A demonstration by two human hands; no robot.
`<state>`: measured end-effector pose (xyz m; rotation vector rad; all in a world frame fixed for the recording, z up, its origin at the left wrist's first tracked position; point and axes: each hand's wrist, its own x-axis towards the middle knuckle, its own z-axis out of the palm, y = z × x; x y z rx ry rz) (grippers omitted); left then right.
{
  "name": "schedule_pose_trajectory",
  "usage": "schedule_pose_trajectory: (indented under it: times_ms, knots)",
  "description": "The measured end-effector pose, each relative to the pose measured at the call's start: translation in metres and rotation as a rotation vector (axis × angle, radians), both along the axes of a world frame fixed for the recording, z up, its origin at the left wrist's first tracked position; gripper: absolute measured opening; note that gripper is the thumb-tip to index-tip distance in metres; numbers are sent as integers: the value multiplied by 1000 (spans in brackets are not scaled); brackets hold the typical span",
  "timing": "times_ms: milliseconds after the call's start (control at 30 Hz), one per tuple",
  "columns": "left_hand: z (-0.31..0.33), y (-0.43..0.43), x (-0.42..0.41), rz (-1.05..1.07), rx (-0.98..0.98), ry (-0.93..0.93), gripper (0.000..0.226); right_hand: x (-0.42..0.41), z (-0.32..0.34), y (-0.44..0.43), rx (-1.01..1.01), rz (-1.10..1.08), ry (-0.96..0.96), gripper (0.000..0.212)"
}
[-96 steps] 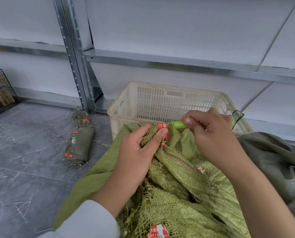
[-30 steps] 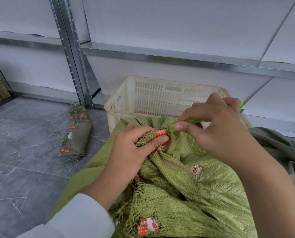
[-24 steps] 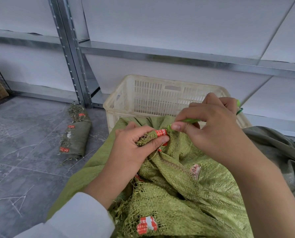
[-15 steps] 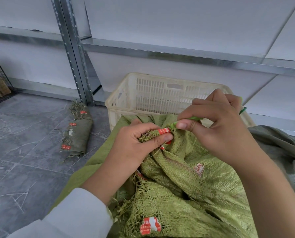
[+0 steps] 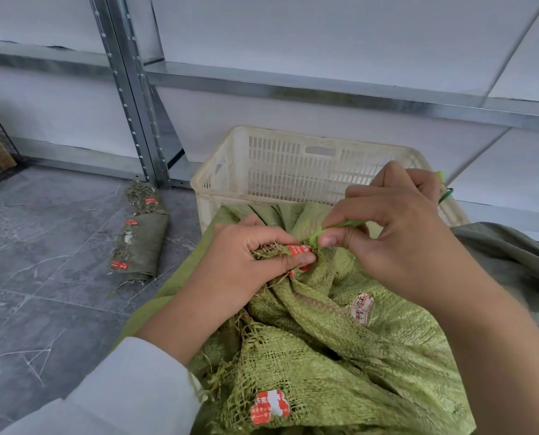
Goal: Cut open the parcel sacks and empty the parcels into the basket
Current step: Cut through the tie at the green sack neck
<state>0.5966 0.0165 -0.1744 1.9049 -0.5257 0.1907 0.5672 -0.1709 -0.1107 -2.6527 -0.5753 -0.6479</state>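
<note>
Now pinches the bunched neck of the sack between left hand fingers, grips a green cutter in the right hand — tip right at the red tape beside the left thumb. Could nick that thumb if slipping off tough weave. Leaves the basket just beyond the fingers.

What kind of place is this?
Probably a storeroom or parcel depot: metal shelving lines the wall, a plastic basket stands on the tiled floor, and the left hand pinches a woven sack while the right hand holds a green cutter.
</note>
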Motion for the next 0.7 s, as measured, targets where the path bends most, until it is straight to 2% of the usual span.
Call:
schedule_pose_trajectory:
  times_ms: [100,267,400,467,567,700]
  knots:
    - [3,-1,-2,-4,-16,26,26,1,-3,0,127,-6,30,13]
    - [4,-4,-5,8,-24,36,21,2,-12,4,290,-60,26,18]
    - [2,-5,-10,66,-214,35,29,0,-3,11,531,-2,82,5]
    - [0,-6,-13,89,-293,85,35,-4,5,9,622,80,81,12]
    - [0,-7,-15,131,-339,106,34,-6,9,3,536,1,42,22]
    - [3,-7,-15,165,-248,27,25,-6,7,2,364,-66,-53,10]
